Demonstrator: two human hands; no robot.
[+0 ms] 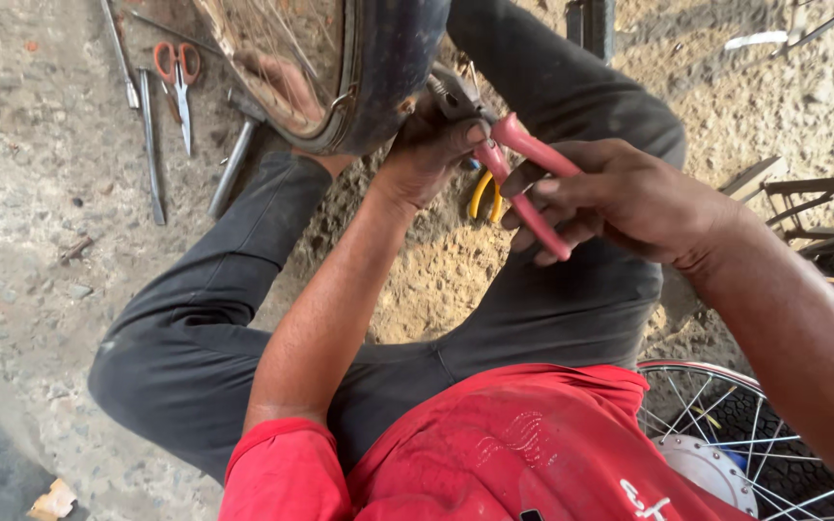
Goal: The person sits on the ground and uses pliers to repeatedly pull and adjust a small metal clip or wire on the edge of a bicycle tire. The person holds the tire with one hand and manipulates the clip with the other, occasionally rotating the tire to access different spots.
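Right hand (620,198) gripping pink-handled metal pliers (518,169), jaws meeting dark rubber tyre (393,58) rim above lap | left hand (427,154) closing around tyre edge, thumb touching pliers handle | yellow-handled pliers (485,198) lying on sandy ground (41,145) beneath.

Lighting: soft, even daylight; the sandy ground (41,145) was bright, slightly washed out at upper right. Shadows: faint, diffuse. Focus: mostly sharp; slight softness at the frame edges. Glare: none strong.
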